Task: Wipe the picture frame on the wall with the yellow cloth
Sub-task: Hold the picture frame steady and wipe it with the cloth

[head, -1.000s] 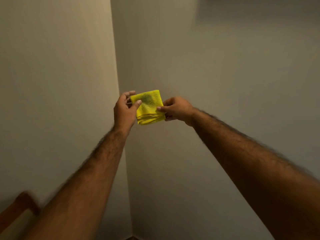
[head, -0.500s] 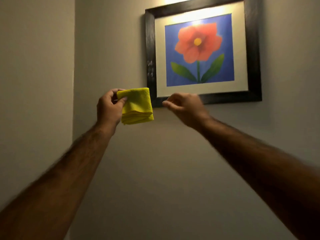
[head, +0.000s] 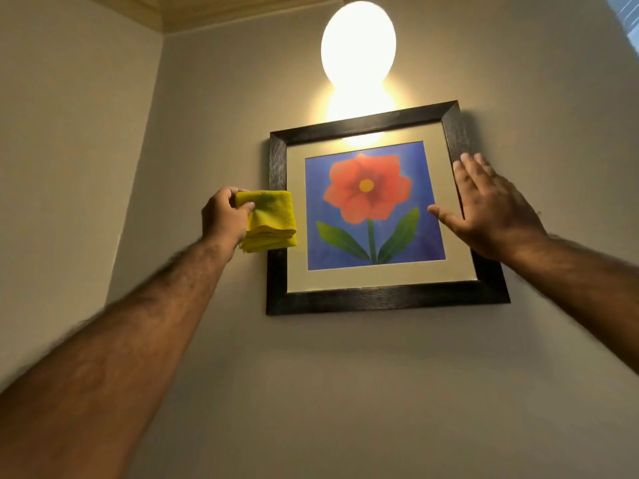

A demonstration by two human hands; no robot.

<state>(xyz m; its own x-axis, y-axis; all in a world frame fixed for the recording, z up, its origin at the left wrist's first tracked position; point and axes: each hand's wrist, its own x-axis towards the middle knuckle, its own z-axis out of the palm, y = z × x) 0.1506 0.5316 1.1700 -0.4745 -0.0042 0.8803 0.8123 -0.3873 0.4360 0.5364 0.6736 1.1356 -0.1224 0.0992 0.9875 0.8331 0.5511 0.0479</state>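
Observation:
A dark wooden picture frame point(head: 383, 300) hangs on the wall, holding a red flower on a blue ground. My left hand point(head: 223, 217) grips a folded yellow cloth point(head: 271, 221), which overlaps the frame's left edge. My right hand point(head: 487, 209) is spread flat with fingers apart over the frame's right edge; whether it touches I cannot tell. It hides part of that side of the frame.
A bright round lamp point(head: 358, 46) glows on the wall just above the frame. The room's corner point(head: 152, 140) runs down at the left. A strip of window point(head: 627, 15) shows at the top right.
My view has tilted up, bringing the frame and lamp into sight. My right hand let go of the cloth and moved to the frame's right edge. My left hand carried the cloth to the left edge.

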